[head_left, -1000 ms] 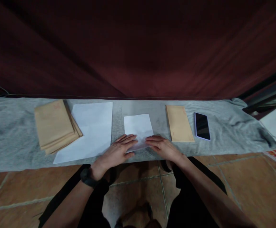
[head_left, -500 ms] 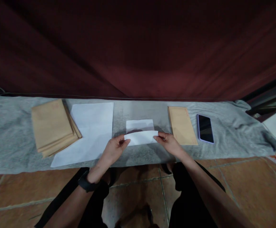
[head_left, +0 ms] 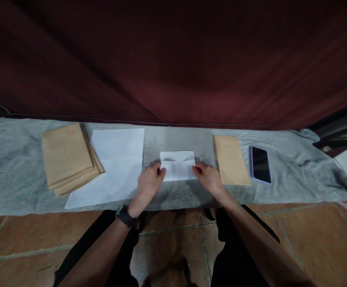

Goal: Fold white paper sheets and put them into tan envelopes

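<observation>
1. Over the near edge of the grey cloth (head_left: 185, 197), the left hand (head_left: 149, 181) and right hand (head_left: 208, 177) angle inward, facing each other, wrists low.
2. The left fingers pinch the left end of the folded white paper (head_left: 178, 171), thumb on top; the right do likewise at the other end — fingertips beneath are hidden.
3. The paper lies about midway between the cloth's near and far edges. Folding looks part done: the near panel is turned over, a far strip remains uncovered — whether the crease is flat, I cannot tell.
4. Farther out, toward the cloth's left end, a large white sheet (head_left: 122, 161) lies spread, partly under brown envelopes (head_left: 67, 153).
</observation>
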{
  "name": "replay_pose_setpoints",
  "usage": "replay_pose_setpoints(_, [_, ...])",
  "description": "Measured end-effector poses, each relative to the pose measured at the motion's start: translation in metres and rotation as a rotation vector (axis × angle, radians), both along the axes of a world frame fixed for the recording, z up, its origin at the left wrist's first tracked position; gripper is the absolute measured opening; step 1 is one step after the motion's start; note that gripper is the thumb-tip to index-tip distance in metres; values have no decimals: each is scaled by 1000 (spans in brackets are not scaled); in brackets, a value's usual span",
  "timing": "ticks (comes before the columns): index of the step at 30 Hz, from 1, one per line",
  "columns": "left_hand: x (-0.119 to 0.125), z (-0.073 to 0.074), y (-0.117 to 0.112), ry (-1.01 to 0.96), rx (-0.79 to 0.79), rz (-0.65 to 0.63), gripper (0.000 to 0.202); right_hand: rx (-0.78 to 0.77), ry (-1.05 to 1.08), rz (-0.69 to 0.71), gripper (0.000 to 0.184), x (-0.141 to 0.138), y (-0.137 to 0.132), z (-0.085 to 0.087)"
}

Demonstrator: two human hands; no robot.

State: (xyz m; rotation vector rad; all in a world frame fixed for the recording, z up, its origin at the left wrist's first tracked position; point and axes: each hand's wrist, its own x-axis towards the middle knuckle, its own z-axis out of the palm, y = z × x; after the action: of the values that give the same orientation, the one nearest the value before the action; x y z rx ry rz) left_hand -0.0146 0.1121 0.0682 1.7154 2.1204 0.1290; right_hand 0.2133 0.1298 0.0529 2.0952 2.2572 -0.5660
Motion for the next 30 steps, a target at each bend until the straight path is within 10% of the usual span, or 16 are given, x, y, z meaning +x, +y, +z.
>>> replay_pose_setpoints(30, [8, 2, 18, 134, -17, 28, 34, 41, -148, -102, 41, -18, 9, 6])
